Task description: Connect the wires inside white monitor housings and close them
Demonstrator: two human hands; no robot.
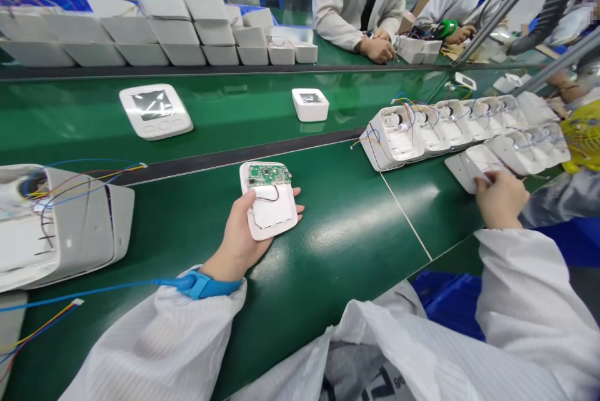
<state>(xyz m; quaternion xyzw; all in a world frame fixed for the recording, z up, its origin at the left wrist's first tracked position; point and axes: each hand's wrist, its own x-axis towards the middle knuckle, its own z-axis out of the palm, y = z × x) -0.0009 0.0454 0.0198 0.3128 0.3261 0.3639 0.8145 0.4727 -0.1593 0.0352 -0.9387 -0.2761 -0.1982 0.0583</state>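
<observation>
My left hand (241, 232) holds a white plastic cover (274, 207) from below, with the thumb on its near left edge. A green circuit board (269, 174) sits along the cover's far end, and a thin dark wire loops out onto the white inner face. Over on the right, my right hand (504, 198) has its fingers closed on the edge of a white plastic casing (471, 170). That casing lies beside a row of open white housings (398, 138) with coloured wires. The fingertips on the casing are partly hidden.
A large open housing (94, 220) with wires stands at the left. White monitors with screens (157, 110) lie on the belt (239, 98). Stacked casings (173, 32) line the far side. A blue cord (117, 287) runs from my left wrist strap. Co-workers' hands (377, 49) are across the belt.
</observation>
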